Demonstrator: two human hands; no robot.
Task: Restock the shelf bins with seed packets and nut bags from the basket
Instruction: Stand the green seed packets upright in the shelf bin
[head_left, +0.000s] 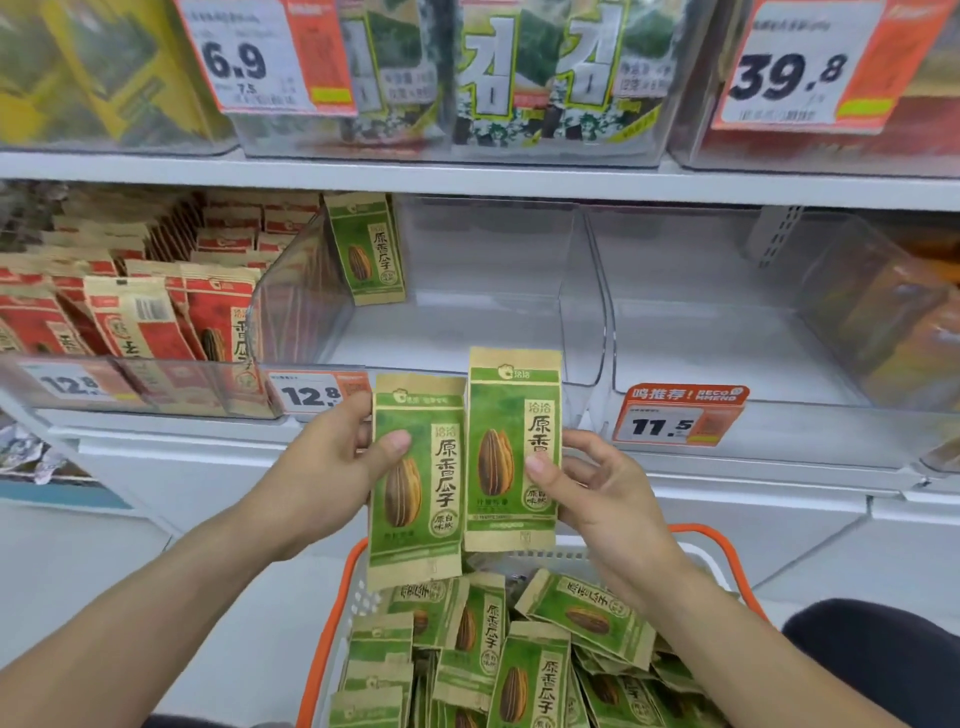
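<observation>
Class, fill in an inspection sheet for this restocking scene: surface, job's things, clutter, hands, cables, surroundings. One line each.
Surface: white shelf carrying clear plastic bins; the middle bin is nearly empty.
Job's things: one green seed packet stands at the middle bin's back left; the orange-rimmed basket below holds a loose heap of the same green packets.
Clutter: crumpled wrappers at far left, kind unclear.
Hands: left hand grips one green packet; right hand grips another, both upright above the basket.
Cables: nothing seen.
Surroundings: red seed packets fill the left bin; the bin tagged 11.5 looks empty; seaweed packs sit above.
</observation>
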